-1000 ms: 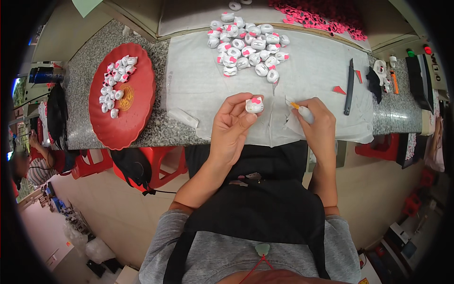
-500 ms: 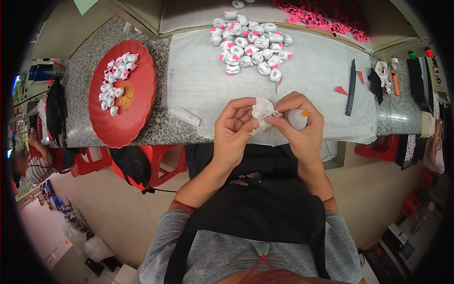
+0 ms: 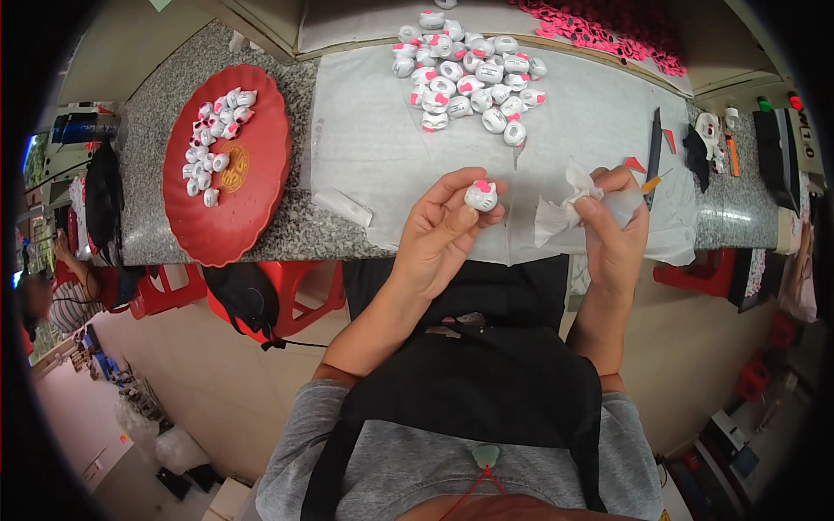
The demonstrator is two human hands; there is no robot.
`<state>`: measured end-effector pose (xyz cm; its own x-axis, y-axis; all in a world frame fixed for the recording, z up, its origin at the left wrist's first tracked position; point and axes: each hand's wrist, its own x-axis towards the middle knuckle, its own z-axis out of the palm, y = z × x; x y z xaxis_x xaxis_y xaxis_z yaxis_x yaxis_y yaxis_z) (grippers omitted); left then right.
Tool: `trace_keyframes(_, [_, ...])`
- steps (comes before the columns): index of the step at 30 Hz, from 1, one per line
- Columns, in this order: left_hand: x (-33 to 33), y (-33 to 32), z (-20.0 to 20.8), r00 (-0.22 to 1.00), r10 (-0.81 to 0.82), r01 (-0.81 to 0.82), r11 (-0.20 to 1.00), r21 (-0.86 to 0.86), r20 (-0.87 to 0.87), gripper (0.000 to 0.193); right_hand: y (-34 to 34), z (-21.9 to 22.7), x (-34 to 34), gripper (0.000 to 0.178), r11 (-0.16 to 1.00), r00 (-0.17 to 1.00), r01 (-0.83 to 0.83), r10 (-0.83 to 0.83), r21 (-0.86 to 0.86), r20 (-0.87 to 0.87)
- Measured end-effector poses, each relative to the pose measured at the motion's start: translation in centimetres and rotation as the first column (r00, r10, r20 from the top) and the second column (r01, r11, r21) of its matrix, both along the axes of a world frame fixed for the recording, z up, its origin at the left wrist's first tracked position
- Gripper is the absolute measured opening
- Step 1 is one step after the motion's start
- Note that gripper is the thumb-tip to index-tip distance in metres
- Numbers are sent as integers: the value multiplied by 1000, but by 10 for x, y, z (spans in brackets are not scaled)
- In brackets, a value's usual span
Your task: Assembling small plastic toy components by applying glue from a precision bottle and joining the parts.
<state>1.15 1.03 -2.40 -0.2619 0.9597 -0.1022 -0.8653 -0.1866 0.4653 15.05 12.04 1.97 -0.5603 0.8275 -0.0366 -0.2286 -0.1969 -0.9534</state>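
Between the thumb and fingers of my left hand is a small white cat-head figure with a pink bow, its face turned up. My right hand is closed around a crumpled white tissue and a small translucent squeeze bottle with a yellow-orange tip. The tissue hangs toward the left, apart from the figure. Beyond both hands, a heap of similar white cat heads with pink bows lies on a white sheet spread over the granite table.
At left stands a red scalloped plate with several cat heads on it. A dark cutter knife and red scraps lie at right. Many pink pieces cover the shelf behind. A folded white paper rests near the front edge.
My hands have moved apart. The right hand has drawn the tissue away to the right with the bottle, and the cat head in my left hand now shows uncovered.
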Motion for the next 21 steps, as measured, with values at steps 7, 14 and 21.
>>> trace_keyframes(7, [2,1,2,1000,-7,7,1000,9,21,36,-4,-11,9,13,999,992,33,-35,17,124])
trace_keyframes(14, [4,2,1,998,-13,13,1000,11,55,35,-3,-15,11,12,994,978,-16,-6,107,206])
trace_keyframes(21, [6,4,10,965,109,-129,989,-70,-238,35,-6,-9,0,31,835,905,61,-277,547,322])
